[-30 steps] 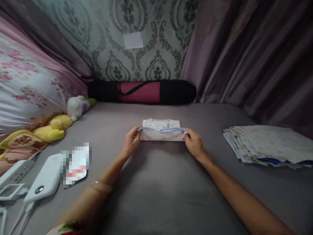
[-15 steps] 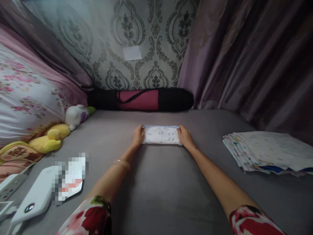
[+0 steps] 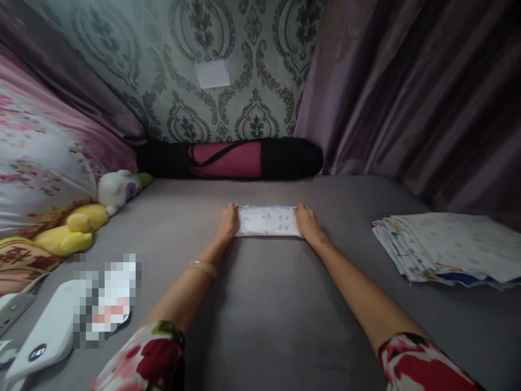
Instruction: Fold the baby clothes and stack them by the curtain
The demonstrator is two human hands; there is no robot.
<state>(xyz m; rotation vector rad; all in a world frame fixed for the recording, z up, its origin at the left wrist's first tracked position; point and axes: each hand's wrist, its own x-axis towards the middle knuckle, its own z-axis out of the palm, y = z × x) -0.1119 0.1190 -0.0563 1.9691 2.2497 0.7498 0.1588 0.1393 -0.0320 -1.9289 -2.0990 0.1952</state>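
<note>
A white cloth [image 3: 266,221] with small pale blue prints and a blue edge is folded into a narrow rectangle on the grey bed sheet [image 3: 264,304]. My left hand [image 3: 229,221] grips its left end, and my right hand [image 3: 307,221] grips its right end. The fingers of both hands curl round the far corners, partly hidden behind the cloth. To the right lies a stack of folded printed cloths [image 3: 459,244], apart from my hands.
A black and red long bag [image 3: 228,159] lies along the wall. Soft toys [image 3: 65,233] and a floral pillow [image 3: 36,168] line the left side. A white power bank [image 3: 52,326] and a blurred-out flat object [image 3: 109,304] lie near left. Curtains [image 3: 386,87] hang right.
The view has shifted slightly. Both hands still hold the ends of the folded cloth, whose blue far edge now looks thinner and less even.
</note>
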